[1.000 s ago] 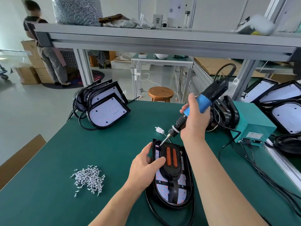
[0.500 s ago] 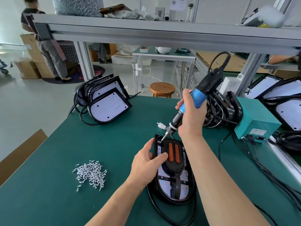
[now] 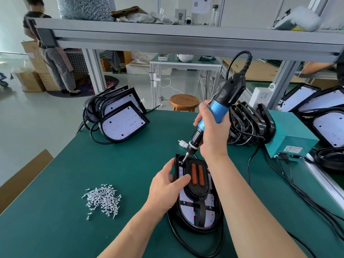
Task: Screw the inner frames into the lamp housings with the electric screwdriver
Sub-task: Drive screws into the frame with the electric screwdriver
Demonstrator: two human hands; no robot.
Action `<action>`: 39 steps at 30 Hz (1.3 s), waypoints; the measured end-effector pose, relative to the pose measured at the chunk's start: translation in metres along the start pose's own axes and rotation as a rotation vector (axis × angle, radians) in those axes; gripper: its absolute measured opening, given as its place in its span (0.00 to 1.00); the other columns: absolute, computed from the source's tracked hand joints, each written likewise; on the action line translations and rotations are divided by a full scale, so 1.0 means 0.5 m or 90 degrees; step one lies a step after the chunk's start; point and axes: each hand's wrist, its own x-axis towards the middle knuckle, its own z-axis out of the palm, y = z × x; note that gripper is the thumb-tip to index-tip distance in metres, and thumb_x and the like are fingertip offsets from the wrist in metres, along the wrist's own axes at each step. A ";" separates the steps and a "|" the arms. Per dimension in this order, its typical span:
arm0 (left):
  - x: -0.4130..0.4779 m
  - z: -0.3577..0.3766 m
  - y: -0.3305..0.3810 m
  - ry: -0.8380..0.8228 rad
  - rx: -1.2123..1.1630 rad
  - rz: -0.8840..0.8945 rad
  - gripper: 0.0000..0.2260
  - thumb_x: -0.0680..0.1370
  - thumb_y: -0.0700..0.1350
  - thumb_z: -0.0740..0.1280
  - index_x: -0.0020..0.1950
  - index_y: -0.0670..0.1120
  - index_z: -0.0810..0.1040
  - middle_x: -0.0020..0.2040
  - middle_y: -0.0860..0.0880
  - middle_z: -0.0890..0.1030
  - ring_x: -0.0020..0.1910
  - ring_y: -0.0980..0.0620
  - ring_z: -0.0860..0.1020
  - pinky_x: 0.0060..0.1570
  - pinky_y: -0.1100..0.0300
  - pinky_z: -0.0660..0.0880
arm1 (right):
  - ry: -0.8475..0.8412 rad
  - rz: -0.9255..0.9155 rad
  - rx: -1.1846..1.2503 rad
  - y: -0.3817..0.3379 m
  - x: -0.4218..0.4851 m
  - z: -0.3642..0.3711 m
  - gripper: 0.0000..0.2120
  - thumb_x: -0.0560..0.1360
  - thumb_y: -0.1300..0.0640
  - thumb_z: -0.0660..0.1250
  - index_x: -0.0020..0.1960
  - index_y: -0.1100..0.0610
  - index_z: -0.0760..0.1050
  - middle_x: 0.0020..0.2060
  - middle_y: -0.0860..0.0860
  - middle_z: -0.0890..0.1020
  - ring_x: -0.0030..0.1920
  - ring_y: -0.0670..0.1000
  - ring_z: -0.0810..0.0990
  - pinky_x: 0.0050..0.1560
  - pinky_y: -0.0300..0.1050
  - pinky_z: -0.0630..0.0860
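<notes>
The lamp housing (image 3: 188, 211) is lying flat on the green bench (image 3: 111, 174), directly in front of the person, with the black inner frame (image 3: 197, 190) seated inside it. The left hand (image 3: 165, 185) is gripping the housing's 9 o'clock edge: the fingers are curling over the rim and the thumb is pressing on the frame. The right hand (image 3: 214, 135) is wrapping fully around the blue barrel of the electric screwdriver (image 3: 217, 108). The bit is meeting the housing's 11 o'clock corner, and the tool is leaning toward 1 o'clock rather than standing upright.

The step in hand is judged to be driving the corner screw. The screw itself is too small to make out under the bit.

For a sound result:
- The person is best advised to be bringing the tool closer to upright, so the bit is seating squarely and not slipping out.
- Pressure is best running straight down the bit.
- The left hand is needed to be holding the housing down against rotation, thumb clear of the bit.

The pile of loose screws (image 3: 102, 200) is lying at 8 o'clock, near the left hand.
</notes>
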 end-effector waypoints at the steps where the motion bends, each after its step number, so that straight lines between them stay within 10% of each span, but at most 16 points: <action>1: 0.000 0.000 0.001 -0.001 0.000 0.003 0.31 0.70 0.56 0.70 0.73 0.58 0.72 0.49 0.36 0.84 0.50 0.37 0.83 0.59 0.39 0.77 | -0.001 -0.003 0.000 0.000 -0.002 -0.002 0.12 0.74 0.57 0.71 0.55 0.59 0.73 0.28 0.49 0.75 0.29 0.48 0.73 0.40 0.37 0.76; 7: 0.001 -0.003 0.000 0.000 0.018 -0.005 0.34 0.70 0.56 0.70 0.76 0.57 0.69 0.39 0.41 0.82 0.42 0.43 0.82 0.57 0.44 0.79 | 0.006 -0.007 0.003 -0.002 -0.012 0.010 0.12 0.73 0.58 0.71 0.54 0.58 0.73 0.32 0.53 0.74 0.29 0.48 0.73 0.36 0.38 0.75; 26: 0.008 -0.004 0.008 -0.012 -0.043 -0.017 0.24 0.69 0.52 0.72 0.65 0.57 0.79 0.52 0.28 0.79 0.44 0.33 0.81 0.57 0.32 0.76 | 0.017 -0.026 -0.024 0.016 -0.020 0.012 0.09 0.70 0.63 0.70 0.45 0.55 0.71 0.30 0.42 0.75 0.28 0.48 0.73 0.33 0.38 0.74; 39: 0.000 -0.005 0.013 -0.045 -0.065 -0.014 0.24 0.67 0.55 0.73 0.63 0.63 0.79 0.56 0.28 0.79 0.47 0.36 0.81 0.60 0.32 0.75 | -0.057 0.019 0.006 -0.016 -0.018 -0.019 0.13 0.72 0.61 0.70 0.56 0.56 0.77 0.36 0.57 0.75 0.31 0.50 0.74 0.39 0.36 0.75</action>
